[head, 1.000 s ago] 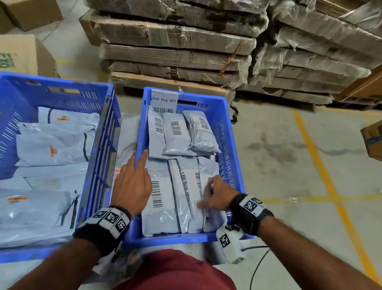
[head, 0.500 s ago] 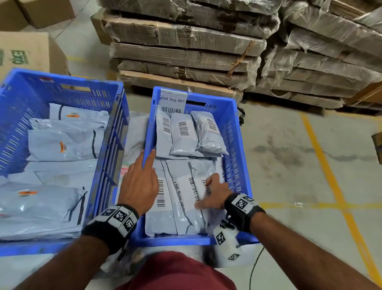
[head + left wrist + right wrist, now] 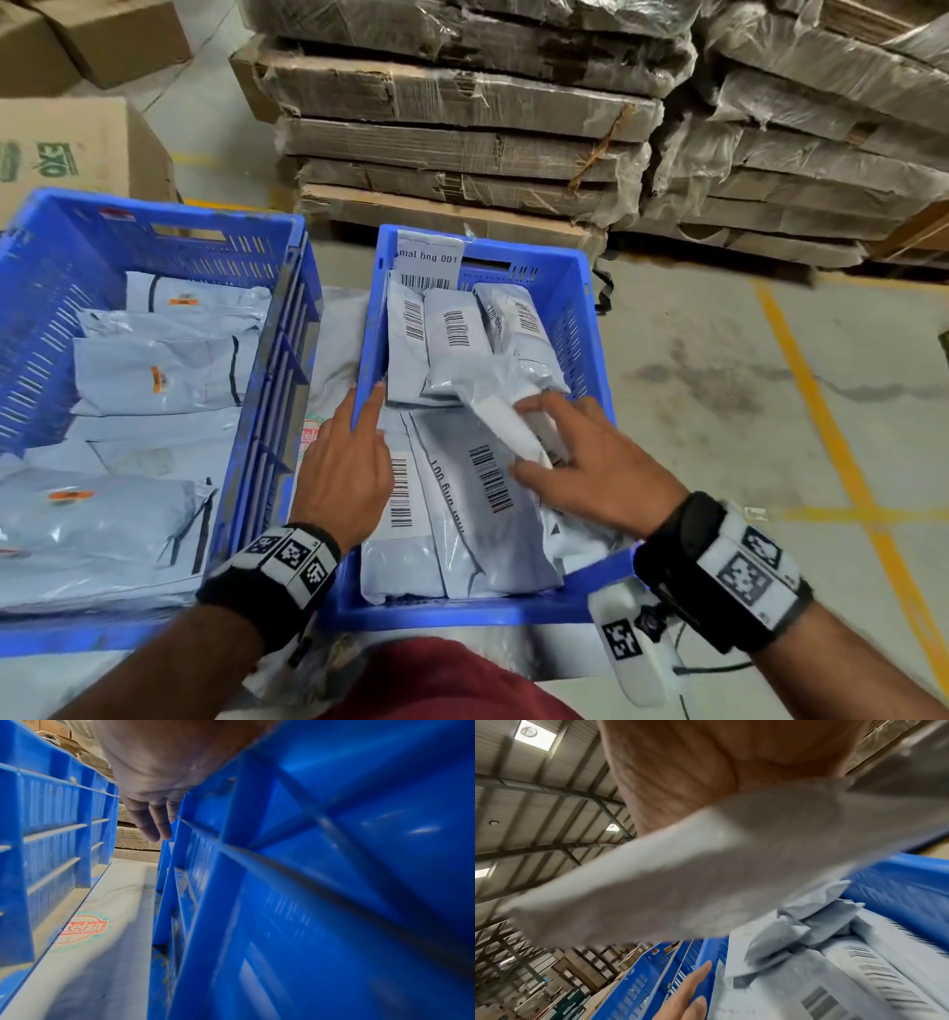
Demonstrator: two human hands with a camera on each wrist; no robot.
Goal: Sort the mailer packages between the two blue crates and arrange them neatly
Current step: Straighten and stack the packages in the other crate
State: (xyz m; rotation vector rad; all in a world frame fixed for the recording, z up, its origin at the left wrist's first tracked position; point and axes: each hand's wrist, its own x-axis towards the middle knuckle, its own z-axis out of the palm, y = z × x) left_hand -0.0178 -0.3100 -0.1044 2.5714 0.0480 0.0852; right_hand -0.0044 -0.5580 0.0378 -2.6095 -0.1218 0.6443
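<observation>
Two blue slotted plastic crates sit side by side on the concrete floor. In the smaller blue plastic crate (image 3: pixel 590 308) at twelve o'clock from the person, the right hand (image 3: pixel 590 465) pinches a narrow grey plastic mailer package (image 3: pixel 500 411), thumb beneath and fingers over it, tilted above the flat grey mailers with barcode labels (image 3: pixel 482 519); one of these reads "100 fiuq" upside down. The left hand (image 3: pixel 346 465) lies loose on the crate's nine o'clock wall, fingers straight, forefinger stretched along the rim. A white tag printed "mal bng 001" (image 3: pixel 429 259) with a barcode stands at the crate's far wall. The larger blue plastic crate (image 3: pixel 169 241) at nine o'clock holds grey mailers with small orange stickers (image 3: pixel 154 370). Between the crates lies a white sheet with a round "telsa" logo (image 3: pixel 83 929).
</observation>
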